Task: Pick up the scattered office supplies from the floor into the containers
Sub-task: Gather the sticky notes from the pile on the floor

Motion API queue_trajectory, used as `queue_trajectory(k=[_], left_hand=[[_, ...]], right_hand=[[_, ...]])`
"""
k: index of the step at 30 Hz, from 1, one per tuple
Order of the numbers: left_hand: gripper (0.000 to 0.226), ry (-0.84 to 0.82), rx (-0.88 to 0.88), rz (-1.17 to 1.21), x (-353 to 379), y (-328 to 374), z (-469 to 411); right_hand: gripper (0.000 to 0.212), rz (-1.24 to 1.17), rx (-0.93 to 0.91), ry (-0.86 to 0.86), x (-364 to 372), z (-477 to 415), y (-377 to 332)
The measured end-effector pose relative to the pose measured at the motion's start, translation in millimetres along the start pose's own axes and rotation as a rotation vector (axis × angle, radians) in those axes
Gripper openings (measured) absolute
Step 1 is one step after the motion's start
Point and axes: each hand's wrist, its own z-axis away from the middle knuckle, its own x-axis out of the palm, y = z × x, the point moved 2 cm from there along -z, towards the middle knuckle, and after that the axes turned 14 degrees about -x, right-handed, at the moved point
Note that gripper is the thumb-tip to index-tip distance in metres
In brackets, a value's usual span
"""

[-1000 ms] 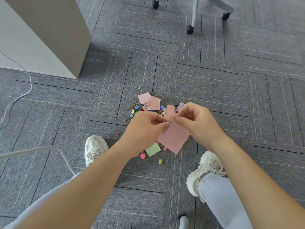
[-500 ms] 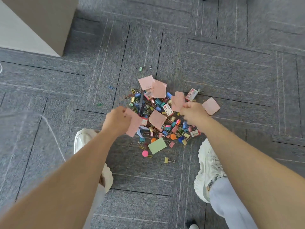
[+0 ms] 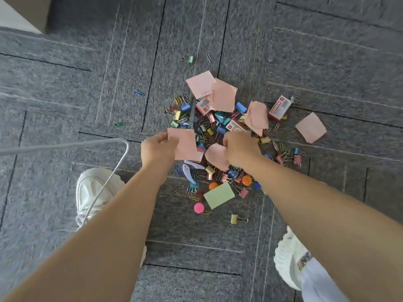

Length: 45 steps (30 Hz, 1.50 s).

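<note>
Bright, soft, even light falls on a grey carpet floor (image 3: 305, 51). Faint, diffuse shadows lie under the forearms and beside the pale cabinet (image 3: 11, 18) at top left. Motion blur smears the carpet's left side, the white cable (image 3: 65, 146), the left hand (image 3: 156, 148) and the right hand (image 3: 241, 149). The pile of binder clips (image 3: 218, 127) is only moderately sharp. Wide-angle distortion bends the carpet seams near the edges.

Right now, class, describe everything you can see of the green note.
The green note is a pale green rectangle, seemingly paper, unmarked and uncreased. It lies flat on the carpet, turned askew, at the near edge of the pile. An orange disc sits by its far edge; whether they touch is unclear. Nothing holds it.
</note>
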Motion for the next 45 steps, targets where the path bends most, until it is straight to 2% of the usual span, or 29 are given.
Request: queue_trajectory(k=[3, 7, 9, 11, 13, 16, 18, 20, 23, 25, 29, 31, 34, 36, 39, 41, 45], left_hand=[[0.019, 0.043, 0.084, 0.052, 2, 15, 4], [0.014, 0.012, 0.268, 0.035, 17, 32, 18], [0.005, -0.001, 0.361, 0.0, 26, 37, 20], [0.012, 0.018, 0.488, -0.101, 35, 42, 20], [0.021, 0.027, 0.648, -0.227, 46, 47, 23], [0.023, -0.125, 0.808, -0.267, 66, 53, 35], [0.021, -0.289, 0.793, -0.274, 79, 52, 47], [0.016, -0.378, 0.755, -0.286, 91, 47, 58], [0.01, -0.364, 0.679, -0.24, 105, 44, 65], [0.008, -0.321, 0.615, -0.203, 113, 46, 64], [0.016, -0.282, 0.527, -0.117, 125, 52, 61], [0.009, -0.267, 0.511, -0.096, 129, 52, 61], [0.008, -0.286, 0.503, -0.091, 130, 47, 63], [0.01, -0.355, 0.478, -0.108, 131, 43, 63], [0.006, -0.481, 0.49, -0.173, 134, 42, 68], [0.006, -0.509, 0.489, -0.158, 136, 40, 69], [0.007, -0.457, 0.474, -0.126, 138, 38, 65]], right_hand=[[0.015, -0.234, -0.071, 0.075, -26, 15, 11], [0.012, -0.471, -0.107, 0.294, -68, 27, 35], [0.026, -0.506, -0.172, 0.338, -83, 34, 38], [0.034, -0.546, -0.222, 0.334, -93, 48, 42], [0.034, -0.524, -0.273, 0.347, -96, 62, 46], [0.023, -0.496, -0.3, 0.444, -89, 74, 55], [0.021, -0.533, -0.302, 0.521, -84, 76, 62], [0.025, -0.645, -0.277, 0.562, -84, 75, 67], [0.029, -0.976, -0.113, 0.698, -86, 74, 74], [0.029, -1.079, 0.069, 0.812, -82, 75, 81], [0.016, -1.146, 0.238, 0.749, -65, 83, 91], [0.01, -1.171, 0.272, 0.731, -58, 89, 95], [0.012, -1.23, 0.234, 0.681, -59, 96, 102], [0.017, -1.168, 0.135, 0.614, -67, 99, 106], [0.035, -1.011, -0.017, 0.537, -79, 97, 111], [0.045, -0.983, -0.002, 0.55, -81, 93, 115], [0.039, -1.041, 0.085, 0.633, -78, 91, 115]])
